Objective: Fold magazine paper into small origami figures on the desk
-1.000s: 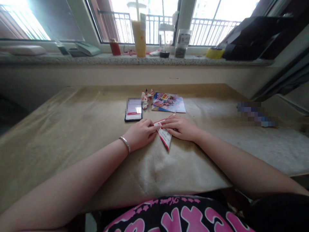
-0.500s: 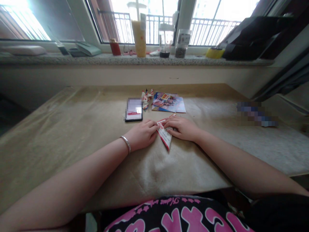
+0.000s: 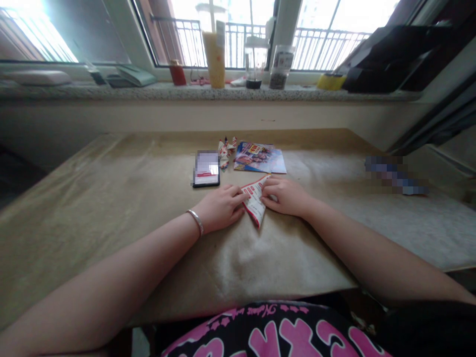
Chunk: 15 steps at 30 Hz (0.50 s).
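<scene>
A folded triangle of printed paper point(image 3: 256, 202), white with red edges and red marks, lies on the table between my hands, one corner pointing toward me. My left hand point(image 3: 222, 207) rests at its left corner, fingertips pressed on the edge. With fingers bent together, my right hand point(image 3: 285, 197) pinches the right edge. Beyond the paper lie a phone point(image 3: 207, 169) with a lit screen, a folded paper figure point(image 3: 226, 148) in white, red and blue, and a small stack of printed leaflets point(image 3: 259, 157).
A tan cloth covers the table point(image 3: 148, 208). A blurred-out bluish item point(image 3: 396, 176) lies at the right. On the windowsill point(image 3: 148, 93) stand a tall yellow drink cup point(image 3: 216, 59), a red bottle point(image 3: 177, 73), clear containers point(image 3: 279, 69) and a black bag point(image 3: 383, 64).
My right hand has slid slightly right, from across the paper to its right edge. More of the printed face now shows, and the near corner looks a little lifted or curled.
</scene>
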Motion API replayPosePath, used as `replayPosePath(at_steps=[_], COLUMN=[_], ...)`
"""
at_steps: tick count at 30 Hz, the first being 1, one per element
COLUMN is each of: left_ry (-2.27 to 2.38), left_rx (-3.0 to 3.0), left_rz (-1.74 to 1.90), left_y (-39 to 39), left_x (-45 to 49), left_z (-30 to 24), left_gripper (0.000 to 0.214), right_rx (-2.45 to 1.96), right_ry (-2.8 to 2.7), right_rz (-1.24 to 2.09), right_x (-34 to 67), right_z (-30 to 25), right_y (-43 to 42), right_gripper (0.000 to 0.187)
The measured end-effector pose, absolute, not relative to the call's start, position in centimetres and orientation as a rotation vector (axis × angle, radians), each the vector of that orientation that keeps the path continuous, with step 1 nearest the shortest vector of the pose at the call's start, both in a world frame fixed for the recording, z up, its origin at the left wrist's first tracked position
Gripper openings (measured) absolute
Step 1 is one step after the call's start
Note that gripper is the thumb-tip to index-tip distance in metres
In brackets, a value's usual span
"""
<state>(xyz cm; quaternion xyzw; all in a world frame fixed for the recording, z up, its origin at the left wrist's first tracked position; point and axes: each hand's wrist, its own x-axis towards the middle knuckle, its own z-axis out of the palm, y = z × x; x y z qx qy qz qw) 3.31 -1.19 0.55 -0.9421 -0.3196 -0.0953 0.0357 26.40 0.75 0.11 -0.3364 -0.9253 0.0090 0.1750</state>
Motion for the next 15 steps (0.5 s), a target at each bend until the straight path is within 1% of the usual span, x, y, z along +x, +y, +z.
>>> replayPosePath(at_steps=[5, 15], left_ry=[-0.977, -0.886], left_rx=[-2.884, -2.829], left_rz=[-0.287, -0.15], left_y=[-1.2, -1.2], left_x=[3.4, 3.3], left_z=[0.5, 0.5], left_gripper=[0.033, 0.04], right_rx=[-0.926, -0.977], right_ry=[-2.655, -2.683], right_rz=[0.041, 0.118], right_x=[27.0, 27.7], right_z=[0.4, 0.9], right_y=[0.7, 0.5], right_gripper=[0.018, 0.019])
